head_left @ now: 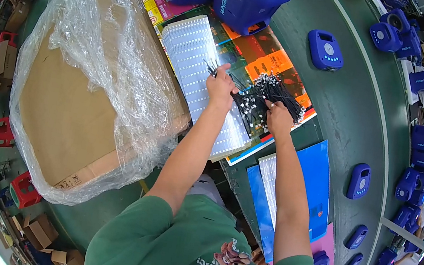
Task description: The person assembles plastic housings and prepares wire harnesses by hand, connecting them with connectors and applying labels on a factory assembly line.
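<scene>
My left hand (221,88) is closed round a few thin black cables, whose ends stick out on both sides of the fingers. It is above a stack of silvery-white panels (187,45) marked with rows of small pale squares. To its right, a thick bundle of black cables (280,90) with small white connectors lies on colourful printed sheets. My right hand (279,119) is at the near side of this bundle, its fingers bent and pinched on some cables. Loose cable ends spread between both hands over the panels' right edge. The exact hold of the right fingertips is partly hidden.
A large cardboard box (74,127) in clear plastic wrap stands on the left. Purple speaker housings (249,0) are beyond the panels. On the right, a green conveyor (353,116) carries purple panels; blue sheets (302,174) lie under my right forearm. Co-workers sit along the far right.
</scene>
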`<action>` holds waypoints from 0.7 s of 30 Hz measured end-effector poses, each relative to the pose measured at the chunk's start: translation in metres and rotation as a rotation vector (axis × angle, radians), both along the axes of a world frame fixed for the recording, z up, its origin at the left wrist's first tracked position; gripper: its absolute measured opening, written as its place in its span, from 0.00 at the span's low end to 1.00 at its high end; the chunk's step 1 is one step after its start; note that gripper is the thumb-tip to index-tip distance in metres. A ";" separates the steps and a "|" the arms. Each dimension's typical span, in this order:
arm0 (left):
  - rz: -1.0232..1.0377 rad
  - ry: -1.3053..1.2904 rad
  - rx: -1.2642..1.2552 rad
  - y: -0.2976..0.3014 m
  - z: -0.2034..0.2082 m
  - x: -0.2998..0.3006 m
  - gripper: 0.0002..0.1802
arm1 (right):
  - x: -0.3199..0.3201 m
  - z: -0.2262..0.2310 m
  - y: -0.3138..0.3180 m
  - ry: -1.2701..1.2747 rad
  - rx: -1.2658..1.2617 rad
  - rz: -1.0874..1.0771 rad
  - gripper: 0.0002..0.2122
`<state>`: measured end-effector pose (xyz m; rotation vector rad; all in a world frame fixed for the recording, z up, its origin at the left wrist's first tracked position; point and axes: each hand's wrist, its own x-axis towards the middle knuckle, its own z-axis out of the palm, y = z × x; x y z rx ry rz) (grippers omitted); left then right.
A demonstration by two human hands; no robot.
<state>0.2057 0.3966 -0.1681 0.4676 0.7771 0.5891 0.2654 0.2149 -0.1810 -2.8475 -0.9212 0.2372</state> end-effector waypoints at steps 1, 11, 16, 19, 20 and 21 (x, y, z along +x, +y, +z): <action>-0.036 -0.008 -0.023 -0.001 0.002 0.000 0.13 | -0.002 0.000 0.000 0.001 -0.002 -0.002 0.13; -0.257 -0.053 -0.212 -0.015 -0.033 -0.023 0.13 | -0.010 0.011 0.006 0.460 0.582 -0.556 0.14; -0.467 -0.347 -0.305 -0.023 -0.032 -0.028 0.16 | -0.016 0.021 0.021 1.370 0.722 -0.571 0.21; -0.470 -0.344 -0.330 -0.031 -0.030 -0.027 0.16 | -0.012 -0.002 0.020 1.266 0.792 -0.448 0.17; -0.470 -0.343 -0.344 -0.033 -0.030 -0.028 0.16 | -0.011 -0.006 0.019 1.169 0.794 -0.393 0.15; -0.458 -0.341 -0.375 -0.035 -0.030 -0.030 0.16 | -0.011 -0.012 0.020 0.972 0.684 -0.355 0.11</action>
